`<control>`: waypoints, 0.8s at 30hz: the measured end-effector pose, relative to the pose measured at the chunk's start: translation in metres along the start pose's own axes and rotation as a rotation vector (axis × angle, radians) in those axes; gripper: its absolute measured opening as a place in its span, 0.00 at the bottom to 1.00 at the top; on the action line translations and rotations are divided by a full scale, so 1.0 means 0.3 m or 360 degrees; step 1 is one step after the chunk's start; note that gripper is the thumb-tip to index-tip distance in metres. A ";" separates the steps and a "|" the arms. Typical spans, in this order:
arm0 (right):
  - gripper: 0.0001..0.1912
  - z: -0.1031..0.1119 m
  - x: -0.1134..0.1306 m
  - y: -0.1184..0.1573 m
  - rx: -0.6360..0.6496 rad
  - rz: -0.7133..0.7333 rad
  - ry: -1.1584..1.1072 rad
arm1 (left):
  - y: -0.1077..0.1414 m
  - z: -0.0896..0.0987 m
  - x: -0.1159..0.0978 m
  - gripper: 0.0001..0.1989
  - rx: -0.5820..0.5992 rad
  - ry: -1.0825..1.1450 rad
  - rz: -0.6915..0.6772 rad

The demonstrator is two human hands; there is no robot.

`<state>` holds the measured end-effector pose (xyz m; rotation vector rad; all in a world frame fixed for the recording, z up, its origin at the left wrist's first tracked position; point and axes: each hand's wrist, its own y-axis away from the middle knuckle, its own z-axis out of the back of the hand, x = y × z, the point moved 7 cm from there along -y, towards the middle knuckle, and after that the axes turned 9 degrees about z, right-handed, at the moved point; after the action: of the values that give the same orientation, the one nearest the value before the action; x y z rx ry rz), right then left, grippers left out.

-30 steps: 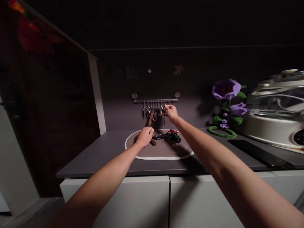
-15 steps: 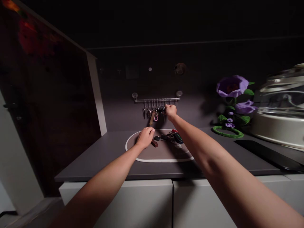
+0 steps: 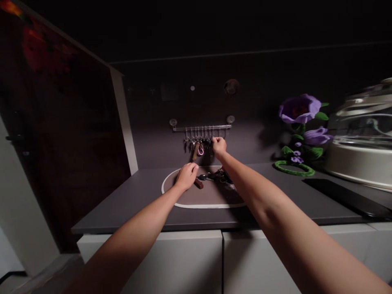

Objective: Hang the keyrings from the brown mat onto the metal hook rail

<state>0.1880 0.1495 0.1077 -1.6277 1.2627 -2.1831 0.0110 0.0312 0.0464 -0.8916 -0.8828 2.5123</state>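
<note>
A clear hook rail (image 3: pixel 202 128) is fixed to the dark wall, with several keys (image 3: pixel 193 143) and a pink ring (image 3: pixel 201 151) hanging from it. My right hand (image 3: pixel 219 146) is closed at the right end of the hanging keys; what its fingers grip is too small to make out. My left hand (image 3: pixel 187 175) rests low over the left part of the brown oval mat (image 3: pixel 211 199), fingers together; anything under them is hidden. Just right of it lie a dark red bar (image 3: pixel 199 183) and black key fobs (image 3: pixel 203 177), partly behind my right forearm.
Purple artificial flowers (image 3: pixel 300 110) with a green ring base (image 3: pixel 294 168) stand on the dark counter (image 3: pixel 131 204) at the right. Beside them are a black flat object (image 3: pixel 346 198) and a large cream appliance with a clear cover (image 3: pixel 358 163). A dark door is at the left.
My right hand has shifted very slightly down and left beside the keys. My left hand has hardly moved. The view has tilted a little.
</note>
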 end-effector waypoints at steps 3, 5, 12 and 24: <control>0.13 0.003 0.021 0.019 0.0061 0.0068 0.0147 | -0.001 -0.001 0.003 0.12 -0.0001 0.0006 0.0017; 0.14 0.009 0.043 0.038 0.0077 0.0141 0.0268 | 0.000 -0.001 0.003 0.12 0.0000 0.0011 0.0015; 0.21 0.035 0.143 0.164 0.0109 0.0401 0.0745 | -0.001 0.001 0.007 0.10 0.0006 0.0030 0.0026; 0.17 0.026 0.209 0.386 0.0740 0.0854 0.1143 | -0.004 -0.014 0.030 0.08 0.0113 0.0008 0.0112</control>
<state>0.1282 0.0367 0.0746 -0.2771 1.0181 -2.4748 0.0071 0.0384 0.0405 -0.9207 -0.7681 2.5825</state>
